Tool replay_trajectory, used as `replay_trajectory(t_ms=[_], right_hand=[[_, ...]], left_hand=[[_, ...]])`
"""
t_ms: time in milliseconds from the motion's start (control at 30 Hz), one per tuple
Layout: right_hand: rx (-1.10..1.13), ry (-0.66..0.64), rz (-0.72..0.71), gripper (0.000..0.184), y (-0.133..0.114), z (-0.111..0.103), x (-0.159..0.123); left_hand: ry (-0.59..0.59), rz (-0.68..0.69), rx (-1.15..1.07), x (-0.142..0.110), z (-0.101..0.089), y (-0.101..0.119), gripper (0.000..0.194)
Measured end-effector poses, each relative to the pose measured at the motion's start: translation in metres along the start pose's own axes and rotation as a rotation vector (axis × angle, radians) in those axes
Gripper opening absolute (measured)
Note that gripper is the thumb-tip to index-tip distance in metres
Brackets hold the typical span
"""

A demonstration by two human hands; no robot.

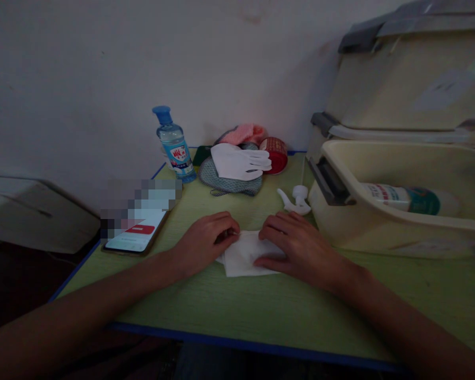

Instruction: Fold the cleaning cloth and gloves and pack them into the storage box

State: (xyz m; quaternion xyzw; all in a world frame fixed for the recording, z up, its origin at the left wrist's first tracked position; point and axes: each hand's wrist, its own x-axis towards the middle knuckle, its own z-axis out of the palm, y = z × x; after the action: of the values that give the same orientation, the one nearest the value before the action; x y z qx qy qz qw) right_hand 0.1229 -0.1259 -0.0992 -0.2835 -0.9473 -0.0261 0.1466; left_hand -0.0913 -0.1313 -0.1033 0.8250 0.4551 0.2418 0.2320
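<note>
A folded white cloth (247, 256) lies on the green tabletop between my hands; whether it is fabric or tissue I cannot tell. My left hand (208, 237) pinches its upper left corner between thumb and curled fingers. Over its right end, my right hand (296, 245) curves with the fingers on the far edge and the thumb along the near part, covering that end. Just beyond my right hand lies a white pump head (298, 199). A white glove (241, 162) rests on a grey mesh cloth (229, 179) farther back.
A phone (142, 224) lies at left, partly blurred. Behind it stands a blue-capped bottle (176, 148). A red roll (276, 155) and pink cloth (245, 133) sit near the wall. At right, a cream bin (380, 232) holds a bottle (411, 199); a lidded box (396, 84) stands behind.
</note>
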Motion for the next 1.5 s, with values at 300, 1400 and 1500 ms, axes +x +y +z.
replay_trajectory(t_ms=[300, 1400, 1500], right_hand=[[0.009, -0.028, 0.007, 0.024, -0.002, -0.002, 0.002], [-0.007, -0.061, 0.019, 0.023, -0.004, -0.002, 0.002], [-0.005, -0.062, 0.016, 0.023, -0.003, -0.002, 0.001]], left_hand=[[-0.085, -0.177, -0.316, 0.006, -0.019, -0.007, 0.025], [-0.176, -0.119, -0.387, 0.004, -0.025, -0.01, 0.012], [-0.205, -0.206, -0.364, 0.005, -0.024, -0.008, 0.014]])
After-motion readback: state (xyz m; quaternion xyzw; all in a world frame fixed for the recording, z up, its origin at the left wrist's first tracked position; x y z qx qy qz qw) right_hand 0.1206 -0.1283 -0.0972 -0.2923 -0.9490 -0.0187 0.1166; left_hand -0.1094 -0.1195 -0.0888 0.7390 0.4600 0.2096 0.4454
